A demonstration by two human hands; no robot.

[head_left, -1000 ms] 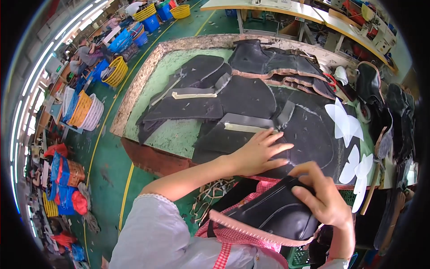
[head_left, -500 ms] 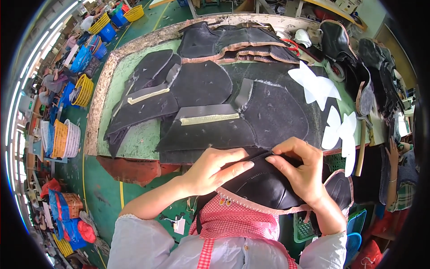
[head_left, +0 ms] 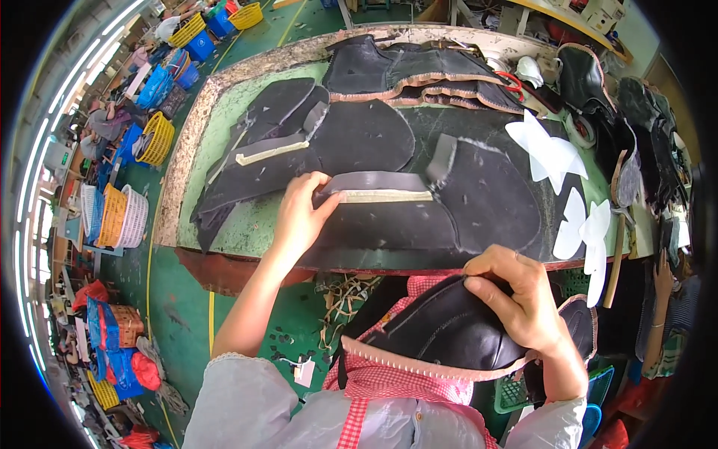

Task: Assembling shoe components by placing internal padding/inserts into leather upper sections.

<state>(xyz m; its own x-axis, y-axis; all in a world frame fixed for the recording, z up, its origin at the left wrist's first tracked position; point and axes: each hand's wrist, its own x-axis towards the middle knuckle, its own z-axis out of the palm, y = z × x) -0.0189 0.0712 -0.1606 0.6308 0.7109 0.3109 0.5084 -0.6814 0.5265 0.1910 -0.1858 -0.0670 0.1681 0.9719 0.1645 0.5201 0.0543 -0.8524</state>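
Moved off the black leather piece at lower centre, my left hand pinches the left end of the grey flap on the black panel mid-frame, while my right hand grips that piece, dividing the work between two items.

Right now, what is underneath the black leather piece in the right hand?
Below the black leather piece in the right hand, a red-checked apron shows past its lower edge. Whatever lies directly beneath the piece is covered, so I can't tell.
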